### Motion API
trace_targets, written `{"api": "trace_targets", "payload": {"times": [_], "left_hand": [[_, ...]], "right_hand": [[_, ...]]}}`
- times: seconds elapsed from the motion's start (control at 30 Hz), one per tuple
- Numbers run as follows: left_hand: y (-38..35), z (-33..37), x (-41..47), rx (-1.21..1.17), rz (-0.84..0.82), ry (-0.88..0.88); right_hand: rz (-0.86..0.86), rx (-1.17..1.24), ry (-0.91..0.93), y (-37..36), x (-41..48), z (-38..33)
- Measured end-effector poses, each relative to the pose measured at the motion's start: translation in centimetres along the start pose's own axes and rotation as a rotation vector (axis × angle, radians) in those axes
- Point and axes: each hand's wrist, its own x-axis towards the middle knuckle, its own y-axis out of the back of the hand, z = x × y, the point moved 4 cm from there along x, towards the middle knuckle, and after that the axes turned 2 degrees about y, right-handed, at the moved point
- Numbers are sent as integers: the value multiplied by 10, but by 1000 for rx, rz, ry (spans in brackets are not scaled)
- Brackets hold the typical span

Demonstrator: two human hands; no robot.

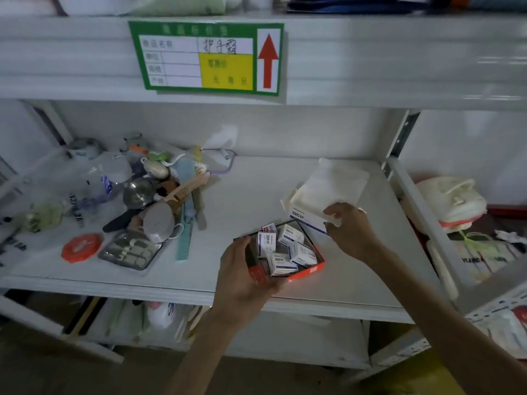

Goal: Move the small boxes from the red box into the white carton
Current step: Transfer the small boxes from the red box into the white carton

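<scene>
A shallow red box point(309, 269) sits near the front of the white shelf point(256, 195), with several small white-and-blue boxes point(291, 234) inside. My left hand point(242, 269) grips its near left corner. Just behind it to the right lies the white carton point(328, 189) with its flaps open toward me and blue print on its front. My right hand point(348, 226) holds the carton's near right edge, fingers closed on it. The carton's inside is hidden.
A heap of toiletries covers the shelf's left half: a tan comb point(185, 189), a teal comb point(185, 240), a round red tin point(81, 247), a manicure set point(129, 252), a metal bowl point(138, 192). A green shelf label point(205, 58) hangs above. Bagged goods point(453, 201) fill the right bay.
</scene>
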Motion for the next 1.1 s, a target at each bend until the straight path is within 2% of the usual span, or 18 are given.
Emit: {"api": "trace_targets", "payload": {"times": [0.1, 0.33, 0.67, 0.97, 1.1], "left_hand": [[1, 3, -1, 51, 29, 25], [-2, -9, 3, -40, -97, 31], [3, -43, 25, 164, -277, 70], [15, -52, 54, -7, -406, 128], [17, -53, 59, -13, -431, 162]], "right_hand": [[-41, -24, 21, -6, 5, 1], [-142, -128, 98, -22, 9, 3], [-197, -299, 60, 16, -3, 44], [-345, -344, 110, 32, -54, 33], [-377, -348, 116, 27, -76, 22]]}}
